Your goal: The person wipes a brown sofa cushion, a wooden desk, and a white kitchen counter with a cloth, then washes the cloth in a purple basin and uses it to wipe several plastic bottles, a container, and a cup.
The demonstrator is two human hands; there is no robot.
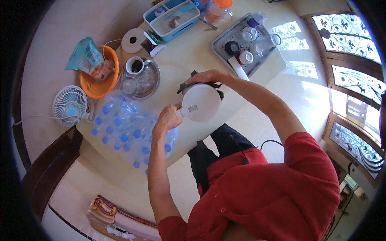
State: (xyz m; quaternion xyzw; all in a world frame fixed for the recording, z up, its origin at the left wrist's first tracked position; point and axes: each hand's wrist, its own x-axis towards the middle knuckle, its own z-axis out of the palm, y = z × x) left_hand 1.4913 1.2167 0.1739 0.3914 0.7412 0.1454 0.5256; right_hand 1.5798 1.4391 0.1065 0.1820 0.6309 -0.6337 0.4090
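A white and grey kettle [201,103] is held above the edge of the pale table, its round white face with a small label towards me. My left hand [169,119] is closed round its white handle. My right hand [203,78] presses a dark cloth [184,86] against the far side of its body. A round white power base [132,40] with a dark centre lies at the back left. Nearer on that side, a round metal tray [155,73] holds a white cup [134,65] with dark contents and a clear glass vessel [130,86].
Plastic bottles with blue caps [124,138] lie left of my left hand. Beyond them are a small white fan [70,106] and an orange basket [99,90] with a blue bag. A blue-white caddy [172,36] and a metal tray [215,45] of cups and glasses stand at the back.
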